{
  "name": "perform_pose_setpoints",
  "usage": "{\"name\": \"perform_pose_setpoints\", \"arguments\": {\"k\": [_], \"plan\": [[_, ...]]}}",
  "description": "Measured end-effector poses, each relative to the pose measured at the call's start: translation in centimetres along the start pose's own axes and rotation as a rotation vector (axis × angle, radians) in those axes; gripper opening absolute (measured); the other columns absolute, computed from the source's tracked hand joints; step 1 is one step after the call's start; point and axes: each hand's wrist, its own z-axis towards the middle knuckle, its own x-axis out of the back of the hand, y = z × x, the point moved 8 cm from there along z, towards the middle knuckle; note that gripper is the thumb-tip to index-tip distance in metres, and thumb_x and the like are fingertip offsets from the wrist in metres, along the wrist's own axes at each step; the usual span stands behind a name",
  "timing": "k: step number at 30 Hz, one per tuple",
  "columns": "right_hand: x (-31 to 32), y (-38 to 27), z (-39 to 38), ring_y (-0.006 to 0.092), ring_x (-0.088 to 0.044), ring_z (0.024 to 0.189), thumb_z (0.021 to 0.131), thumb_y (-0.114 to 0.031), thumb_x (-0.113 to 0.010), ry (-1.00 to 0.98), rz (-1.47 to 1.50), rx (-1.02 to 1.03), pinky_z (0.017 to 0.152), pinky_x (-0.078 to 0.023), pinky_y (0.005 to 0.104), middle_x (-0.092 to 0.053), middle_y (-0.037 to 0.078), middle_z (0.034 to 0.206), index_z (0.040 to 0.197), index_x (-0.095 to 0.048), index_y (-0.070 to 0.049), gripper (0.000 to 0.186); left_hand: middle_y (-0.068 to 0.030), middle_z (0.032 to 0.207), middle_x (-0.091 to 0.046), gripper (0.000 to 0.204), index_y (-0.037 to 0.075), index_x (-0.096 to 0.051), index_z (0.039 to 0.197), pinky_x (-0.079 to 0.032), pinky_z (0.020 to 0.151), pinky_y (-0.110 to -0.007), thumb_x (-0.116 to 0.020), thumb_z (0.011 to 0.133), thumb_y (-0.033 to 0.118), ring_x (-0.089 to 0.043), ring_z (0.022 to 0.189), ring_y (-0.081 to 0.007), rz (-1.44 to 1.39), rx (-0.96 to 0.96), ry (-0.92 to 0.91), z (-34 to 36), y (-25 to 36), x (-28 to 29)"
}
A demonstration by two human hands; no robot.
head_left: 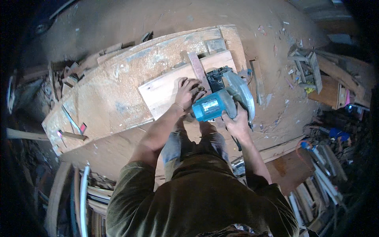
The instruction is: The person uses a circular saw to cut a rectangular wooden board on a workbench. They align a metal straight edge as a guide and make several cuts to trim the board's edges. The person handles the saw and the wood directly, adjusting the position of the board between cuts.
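My right hand (238,121) is wrapped round the rear handle of a teal circular saw (213,106). The saw, with its grey rounded blade guard, sits across the right part of a pale wooden board (158,93). A narrow reddish wooden strip (197,68) lies crosswise on the board, along the saw's left side. My left hand (188,93) presses on the board with bent fingers closed at the near end of this strip, just left of the saw's motor. The blade is hidden.
Under the board is a large dusty worktable (102,93). A wood offcut (73,136) and a thin blue-and-red tool (81,127) rest at its left end. Scrap wood (75,73) lines its far side. A wooden frame (310,67) stands at right; stacked timber (100,195) lies near left.
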Motion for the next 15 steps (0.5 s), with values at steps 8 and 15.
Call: {"name": "perform_pose_setpoints", "arguments": {"k": [8,15], "plan": [[-0.8,0.4,0.3,0.0285,-0.068,0.107,0.085,-0.017,-0.071,-0.107,-0.071,-0.127,0.099,-0.051,0.0427,-0.072,0.018,0.114,0.131,-0.061,0.003,0.051,-0.0268,0.151,-0.044,0.045,-0.001,-0.052,0.134,-0.037,0.116,-0.058,-0.063,0.093,0.014,-0.046,0.139,-0.0414,0.087,0.137,0.022,0.4,-2.2,0.9],[-1.5,2.2,0.4,0.0202,-0.06,0.102,0.091,0.001,-0.062,-0.062,0.041,0.047,0.09,-0.044,0.0328,-0.064,0.012,0.116,0.133,-0.058,0.006,0.042,-0.0218,0.164,-0.033,0.081,0.0,-0.046,0.15,-0.009,0.127,-0.058,-0.056,0.092,0.055,-0.024,0.154,-0.038,0.166,0.183,-0.193,-1.3,-3.7,-1.5]]}}
